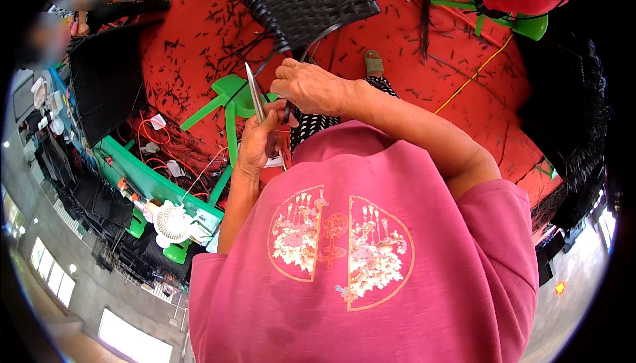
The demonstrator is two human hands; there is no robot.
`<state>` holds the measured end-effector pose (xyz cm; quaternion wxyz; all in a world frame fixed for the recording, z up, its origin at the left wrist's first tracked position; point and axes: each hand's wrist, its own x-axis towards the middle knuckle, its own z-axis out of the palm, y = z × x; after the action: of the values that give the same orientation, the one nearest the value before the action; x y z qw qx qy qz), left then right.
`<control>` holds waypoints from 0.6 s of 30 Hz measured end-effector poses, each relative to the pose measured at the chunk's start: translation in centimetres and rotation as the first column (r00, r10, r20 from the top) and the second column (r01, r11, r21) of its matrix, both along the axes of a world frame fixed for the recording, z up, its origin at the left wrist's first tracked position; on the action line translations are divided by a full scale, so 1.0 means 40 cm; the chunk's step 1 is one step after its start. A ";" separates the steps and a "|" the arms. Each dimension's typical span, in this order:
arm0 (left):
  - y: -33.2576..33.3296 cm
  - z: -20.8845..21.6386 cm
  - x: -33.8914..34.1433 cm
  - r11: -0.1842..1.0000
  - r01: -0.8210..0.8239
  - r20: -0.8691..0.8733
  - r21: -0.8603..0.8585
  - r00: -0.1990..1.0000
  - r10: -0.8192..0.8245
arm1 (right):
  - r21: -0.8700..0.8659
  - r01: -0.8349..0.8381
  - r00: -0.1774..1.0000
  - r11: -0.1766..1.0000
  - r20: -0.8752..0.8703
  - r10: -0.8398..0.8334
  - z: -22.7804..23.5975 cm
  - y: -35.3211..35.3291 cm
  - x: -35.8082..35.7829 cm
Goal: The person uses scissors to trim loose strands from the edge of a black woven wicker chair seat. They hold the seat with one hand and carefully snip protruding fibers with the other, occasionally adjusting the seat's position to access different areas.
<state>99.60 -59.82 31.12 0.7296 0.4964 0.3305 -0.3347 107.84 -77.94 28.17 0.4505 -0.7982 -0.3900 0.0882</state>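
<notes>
My left hand (254, 140) is closed around a pair of scissors (254, 93), its silver blades pointing up and away and a dark handle loop showing by the fingers. Just right of it, my right hand (306, 86) is closed at the near end of a black woven wicker piece (308, 5). Dark strips run from that end down to the fingers, which appear to pinch one; the fingertips are partly hidden. The blades stand apart from the woven piece.
A green plastic stool (232, 89) stands left of my hands on the red floor (199, 32), littered with short black offcuts. A white fan (171, 223) is beside a green bench (132, 165) at lower left. A yellow cord (473, 77) crosses the floor at right, below another green stool (530, 26).
</notes>
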 end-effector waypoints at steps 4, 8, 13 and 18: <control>0.059 0.026 -0.049 0.861 0.207 0.047 0.465 0.965 -0.257 | -0.039 0.000 1.000 0.999 0.021 0.001 0.028 -0.018 0.031; 0.064 0.094 -0.080 0.656 0.194 0.114 0.729 0.911 -0.396 | -0.279 -0.128 0.981 0.952 0.102 0.162 0.061 -0.043 0.023; -0.090 0.192 -0.049 0.587 0.136 0.224 0.798 0.838 -0.498 | -0.273 -0.236 0.961 0.933 0.078 0.266 0.178 -0.055 -0.027; -0.145 0.209 -0.072 0.607 0.216 0.170 0.765 0.841 -0.514 | -0.226 -0.366 0.930 0.902 -0.057 0.363 0.170 -0.222 -0.028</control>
<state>96.71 -65.63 39.47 0.4380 0.8528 0.1782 -0.2214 106.71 -86.83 34.95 0.3318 -0.7579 -0.5162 0.2215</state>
